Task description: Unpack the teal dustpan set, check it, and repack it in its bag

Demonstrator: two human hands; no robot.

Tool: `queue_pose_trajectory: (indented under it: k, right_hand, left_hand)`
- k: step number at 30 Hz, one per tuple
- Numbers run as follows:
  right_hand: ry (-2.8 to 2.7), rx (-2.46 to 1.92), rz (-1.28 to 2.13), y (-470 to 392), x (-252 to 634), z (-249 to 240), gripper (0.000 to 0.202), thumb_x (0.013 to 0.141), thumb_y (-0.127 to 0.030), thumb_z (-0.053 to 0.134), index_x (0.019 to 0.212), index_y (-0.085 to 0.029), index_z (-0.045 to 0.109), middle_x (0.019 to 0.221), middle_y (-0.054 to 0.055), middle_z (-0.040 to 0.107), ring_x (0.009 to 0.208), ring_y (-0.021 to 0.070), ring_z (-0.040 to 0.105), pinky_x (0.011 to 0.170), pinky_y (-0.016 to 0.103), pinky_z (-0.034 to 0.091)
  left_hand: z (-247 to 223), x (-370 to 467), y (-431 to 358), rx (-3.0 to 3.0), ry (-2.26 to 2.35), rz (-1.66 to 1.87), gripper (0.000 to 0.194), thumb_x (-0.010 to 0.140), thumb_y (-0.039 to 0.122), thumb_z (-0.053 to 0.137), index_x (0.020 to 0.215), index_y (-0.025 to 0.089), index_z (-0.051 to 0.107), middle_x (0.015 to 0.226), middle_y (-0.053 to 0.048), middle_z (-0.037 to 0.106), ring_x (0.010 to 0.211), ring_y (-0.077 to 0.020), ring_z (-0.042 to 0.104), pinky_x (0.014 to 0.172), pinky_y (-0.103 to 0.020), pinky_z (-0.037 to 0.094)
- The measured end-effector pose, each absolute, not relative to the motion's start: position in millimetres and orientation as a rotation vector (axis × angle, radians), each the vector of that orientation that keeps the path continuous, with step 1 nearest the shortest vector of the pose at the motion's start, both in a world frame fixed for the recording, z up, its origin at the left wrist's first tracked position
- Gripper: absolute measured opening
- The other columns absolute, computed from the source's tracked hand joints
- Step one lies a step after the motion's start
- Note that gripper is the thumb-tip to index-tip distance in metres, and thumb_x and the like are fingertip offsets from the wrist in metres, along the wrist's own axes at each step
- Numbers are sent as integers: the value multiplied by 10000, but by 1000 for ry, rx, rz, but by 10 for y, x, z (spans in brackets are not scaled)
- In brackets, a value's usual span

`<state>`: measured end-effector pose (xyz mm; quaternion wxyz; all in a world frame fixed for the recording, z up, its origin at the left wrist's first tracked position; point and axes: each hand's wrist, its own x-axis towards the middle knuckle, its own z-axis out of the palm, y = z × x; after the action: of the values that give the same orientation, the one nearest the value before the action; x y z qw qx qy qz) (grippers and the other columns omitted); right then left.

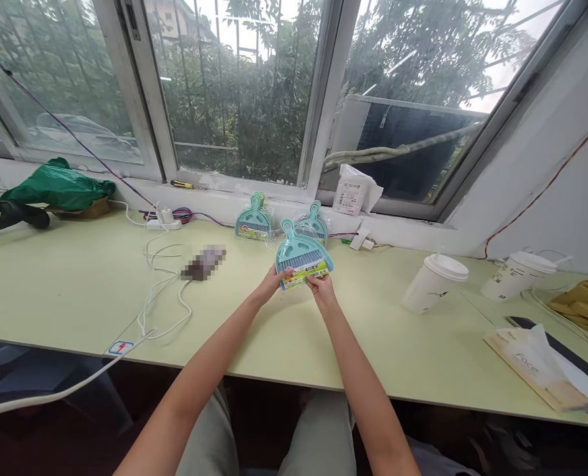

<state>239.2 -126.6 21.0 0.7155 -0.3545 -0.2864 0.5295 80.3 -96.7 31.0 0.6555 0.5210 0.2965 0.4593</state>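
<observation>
A: Where does the work stand, going by what lies on the bench (76, 284)?

B: One packaged dustpan set (302, 259) is up in both hands, lifted just off the pale green top at mid-bench; the left hand (273, 281) pinches its lower left corner and the right hand (320, 287) pinches the lower right by the yellow label; the clear wrap looks unbroken, so I'd judge it not yet opened. Two more sets (254, 221) lean against the far wall under the window, the second one (314, 223) just right of the first; both seem untouched.

A: And the materials?

B: The pan is hard teal plastic, fan-shaped with a looped handle, a grey brush tucked inside; the wrap is thin and glossy; the bench is smooth, matt laminate. To the right stand two white paper cups (435, 281) with lids, the farther one (516, 274) near the wall; a soft tissue pack (532, 363) lies at the near right edge. On the left, white cables (165, 291) loop loosely across the top, and a crumpled green bag (59, 185) sits far left.
</observation>
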Motion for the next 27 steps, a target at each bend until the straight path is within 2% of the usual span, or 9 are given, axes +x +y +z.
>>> queue_pose_trajectory:
  k: [5, 10, 16, 18, 20, 23, 25, 27]
  right_hand:
    - [-637, -776, 1091, -1280, 2415, 243, 528, 521, -162, 805, 995, -223, 580, 1025, 5, 681, 983, 181, 647, 841, 292, 563]
    - [-535, -792, 1096, -1287, 2421, 258, 439, 603, -292, 776, 997, -225, 595, 1008, 21, 694, 868, 183, 672, 762, 312, 581]
    - [-629, -784, 1120, -1285, 2403, 258, 404, 524, -259, 832, 869, -170, 643, 944, 57, 710, 928, 226, 664, 791, 339, 574]
    - [-619, -771, 1055, -1299, 2406, 285, 384, 525, -260, 829, 845, -158, 643, 920, 62, 712, 924, 233, 662, 782, 352, 573]
    - [-586, -751, 979, -1319, 2416, 318, 360, 539, -254, 814, 838, -160, 637, 904, 57, 711, 918, 228, 662, 781, 357, 570]
    - [-573, -718, 961, -1348, 2419, 350, 341, 552, -233, 797, 845, -167, 635, 904, 51, 709, 927, 220, 663, 807, 352, 564]
    - [-578, -707, 990, -1355, 2397, 346, 350, 551, -227, 799, 855, -171, 634, 917, 51, 708, 941, 219, 661, 821, 351, 563]
    - [-593, -709, 1015, -1346, 2364, 322, 368, 554, -238, 803, 872, -175, 629, 946, 52, 705, 951, 221, 660, 828, 358, 565]
  left_hand:
    - [290, 867, -1071, 1255, 630, 1076, 681, 669, 460, 751, 1245, 207, 492, 1269, -123, 587, 1149, -298, 564, 938, -429, 474]
    - [303, 911, -1096, 1249, 616, 1133, 741, 667, 448, 748, 1295, 200, 445, 1293, -126, 566, 1176, -307, 539, 954, -439, 462]
    - [305, 899, -1074, 1225, 644, 1179, 756, 629, 458, 772, 1257, 166, 472, 1257, -143, 587, 1111, -288, 578, 921, -410, 472]
    - [332, 870, -1123, 1269, 642, 1049, 719, 663, 503, 737, 1249, 163, 496, 1258, -155, 589, 1086, -293, 593, 887, -420, 483]
    - [371, 823, -1177, 1364, 584, 765, 670, 724, 541, 674, 1257, 169, 514, 1229, -166, 610, 1066, -300, 609, 864, -438, 487]
    - [416, 751, -1196, 1458, 470, 440, 610, 779, 554, 615, 1264, 191, 536, 1240, -163, 609, 1146, -293, 569, 915, -430, 457]
    - [416, 732, -1159, 1436, 442, 527, 580, 790, 560, 597, 1250, 209, 554, 1328, -139, 550, 1228, -281, 507, 957, -400, 432]
    - [389, 748, -1110, 1363, 432, 754, 559, 794, 538, 603, 1242, 204, 563, 1386, -118, 498, 1255, -277, 481, 976, -376, 423]
